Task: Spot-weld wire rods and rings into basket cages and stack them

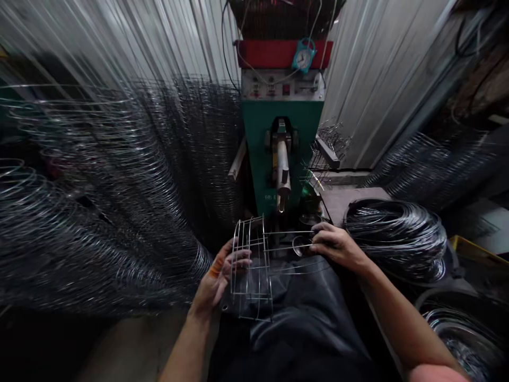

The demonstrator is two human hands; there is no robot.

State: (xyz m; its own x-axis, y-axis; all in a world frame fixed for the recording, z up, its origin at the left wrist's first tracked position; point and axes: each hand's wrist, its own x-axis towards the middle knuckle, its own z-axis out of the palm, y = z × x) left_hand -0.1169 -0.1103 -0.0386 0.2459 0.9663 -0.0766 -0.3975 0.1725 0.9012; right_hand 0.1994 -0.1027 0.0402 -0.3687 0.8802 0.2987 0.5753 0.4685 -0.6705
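A small wire basket (265, 268) is held over my lap, below the spot-welding machine (283, 159). My left hand (225, 270), with an orange wrap on one finger, grips the basket's left side, its fingers reaching in among the wires. Thin wires run from the basket's right side to my right hand (332, 244), whose thumb and fingers are pinched on a wire piece (290, 232). A small ring (299, 245) shows beside the right fingertips. Whether these wires are joined to the basket I cannot tell.
Tall stacks of wire frames (131, 185) fill the left side. A coil of wire (393, 233) lies at the right, with another container of wire (461, 334) nearer me. A teal clock (304, 55) hangs on the machine. Small wire parts (330, 146) sit right of it.
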